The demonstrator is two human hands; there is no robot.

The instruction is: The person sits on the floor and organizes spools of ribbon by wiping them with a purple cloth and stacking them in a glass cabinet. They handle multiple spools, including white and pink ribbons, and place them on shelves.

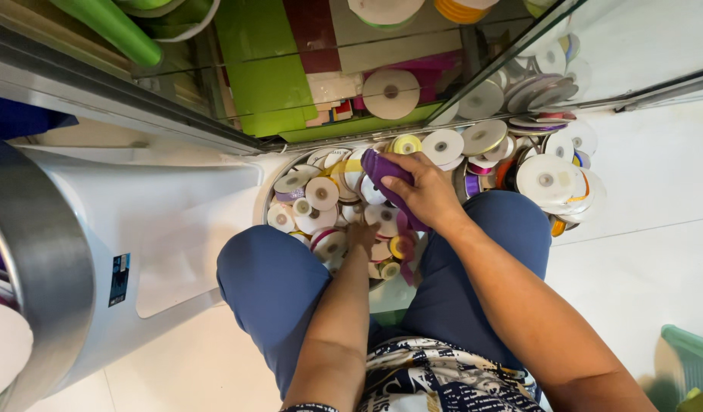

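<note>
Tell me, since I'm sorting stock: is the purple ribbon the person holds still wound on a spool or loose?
Loose, at least partly: the right hand grips bunched purple ribbon, and a strand trails down past the spools. No spool of its own shows.

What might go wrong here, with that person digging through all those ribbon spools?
The right hand grips a purple ribbon roll, its loose tail may unwind and snag. The left hand pushes into the spool heap, so reels could slide onto the white floor. The open glass door stands close above.
</note>
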